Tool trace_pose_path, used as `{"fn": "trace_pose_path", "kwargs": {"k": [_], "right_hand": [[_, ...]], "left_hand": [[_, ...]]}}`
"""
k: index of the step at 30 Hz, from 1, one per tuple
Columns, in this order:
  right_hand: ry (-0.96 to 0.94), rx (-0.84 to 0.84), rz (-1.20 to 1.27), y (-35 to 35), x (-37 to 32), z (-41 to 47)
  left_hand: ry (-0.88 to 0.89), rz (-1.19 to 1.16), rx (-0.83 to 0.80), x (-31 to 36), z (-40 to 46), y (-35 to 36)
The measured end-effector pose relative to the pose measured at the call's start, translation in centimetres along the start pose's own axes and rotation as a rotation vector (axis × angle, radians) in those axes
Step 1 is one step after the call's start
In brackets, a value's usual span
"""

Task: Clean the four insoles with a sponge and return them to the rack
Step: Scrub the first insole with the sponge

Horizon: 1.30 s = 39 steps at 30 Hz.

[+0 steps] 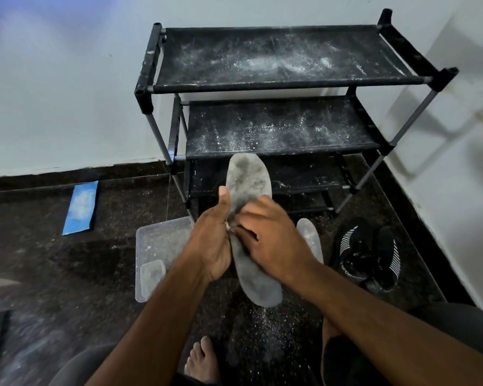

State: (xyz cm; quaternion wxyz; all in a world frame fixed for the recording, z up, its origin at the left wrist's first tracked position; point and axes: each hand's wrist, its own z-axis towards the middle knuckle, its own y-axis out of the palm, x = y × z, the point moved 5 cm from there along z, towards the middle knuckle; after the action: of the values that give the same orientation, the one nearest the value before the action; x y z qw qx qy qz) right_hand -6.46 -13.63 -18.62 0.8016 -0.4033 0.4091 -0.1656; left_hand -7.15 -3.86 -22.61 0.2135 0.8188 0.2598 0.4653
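- Grey insole [250, 190] held in air in front of rack [287, 82]; long axis near vertical in view, one end up toward rack's lower shelves, other end down toward the bare foot [202, 360].
- Left hand [211, 243] grips insole's left edge, thumb up along it.
- Right hand [271, 238] on insole mid-section, fingers curled; whether anything's under them: can't tell.
- 2nd insole [311, 238] on floor, right-front of rack, beside black shoes [370, 254].
- Clear tray [158, 240] left-front of rack, holds a smaller clear tub [152, 274] w/ whitish residue.
- Insole surface dusty, blotchy grey; white powder on rack shelves.
- Blue sheet [81, 207] on floor, left of rack.
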Motion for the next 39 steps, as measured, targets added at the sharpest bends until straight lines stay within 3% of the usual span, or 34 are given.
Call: {"fn": "trace_pose_path", "kwargs": {"k": [4,9,14,18,22,27,31,36,39], "right_hand": [[0.067,0.111,-0.12,-1.8,2.2,0.8],[-0.004,-0.085,-0.001,-0.1,0.9,0.1],[0.064,0.061,-0.093,-1.5,1.8,0.7],[0.015,-0.059,0.04,-0.2,0.3,0.0],[0.045,0.073,-0.054,-1.2,1.1,0.5],[-0.021,-0.05,0.044,-0.3,0.3,0.3],[0.014,0.119,-0.037,-1.6,1.3,0.7],[-0.06,0.049,-0.019,-0.5,0.3,0.2],[-0.022,0.129,-0.093,-1.3,0.6,0.7]], "left_hand": [[0.026,-0.043,0.02,0.3,0.2,-0.1],[0.004,-0.032,0.036,0.2,0.2,-0.6],[0.038,-0.005,-0.005,0.4,0.1,-0.3],[0.003,-0.027,-0.011,0.3,0.1,-0.5],[-0.02,-0.055,-0.036,0.0,-0.1,0.1],[-0.034,-0.053,-0.009,0.2,0.2,-0.5],[-0.038,-0.028,-0.023,-0.2,0.3,-0.2],[-0.058,-0.046,-0.012,-0.3,0.1,0.1],[-0.041,-0.046,-0.022,-0.2,0.2,0.0]]}}
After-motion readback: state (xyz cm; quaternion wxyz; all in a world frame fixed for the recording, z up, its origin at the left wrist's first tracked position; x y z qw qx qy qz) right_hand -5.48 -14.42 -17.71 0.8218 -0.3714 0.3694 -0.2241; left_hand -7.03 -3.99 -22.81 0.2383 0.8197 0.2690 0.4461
